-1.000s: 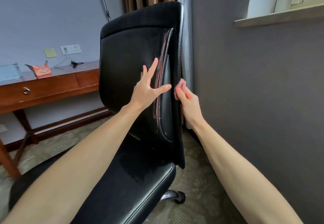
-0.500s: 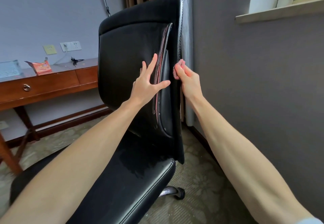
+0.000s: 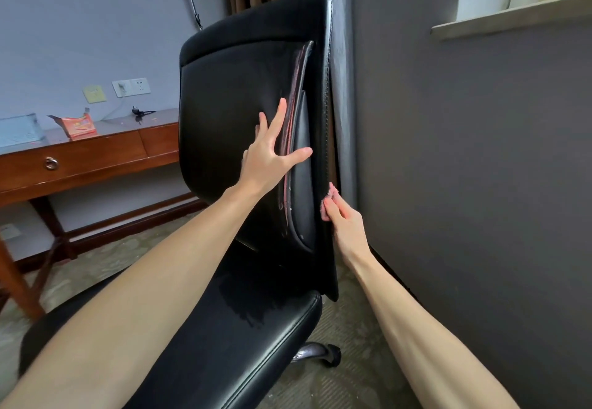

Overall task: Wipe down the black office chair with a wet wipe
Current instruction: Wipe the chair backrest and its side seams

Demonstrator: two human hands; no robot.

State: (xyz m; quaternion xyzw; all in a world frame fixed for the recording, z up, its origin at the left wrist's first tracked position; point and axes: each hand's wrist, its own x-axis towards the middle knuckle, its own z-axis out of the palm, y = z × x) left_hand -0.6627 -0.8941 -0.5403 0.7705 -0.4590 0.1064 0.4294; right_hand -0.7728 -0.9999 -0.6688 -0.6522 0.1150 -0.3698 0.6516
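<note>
The black office chair [image 3: 230, 113] fills the middle of the view, its backrest upright and its seat below with a damp patch near the back. My left hand [image 3: 272, 155] lies flat with fingers spread on the front of the backrest, beside a worn reddish seam. My right hand [image 3: 344, 222] presses a crumpled pinkish wet wipe [image 3: 331, 195] against the backrest's right side edge, low down. Most of the wipe is hidden by my fingers.
A grey wall [image 3: 464, 168] stands close on the right, under a window sill. A wooden desk [image 3: 86, 158] with a drawer and an orange wipe packet [image 3: 80, 125] is at the left. Curtains hang behind the chair. A chair caster [image 3: 330, 355] rests on the patterned carpet.
My right hand with the wipe went up the backrest's right edge, then slid down to a lower point. My left hand stayed flat on the backrest.
</note>
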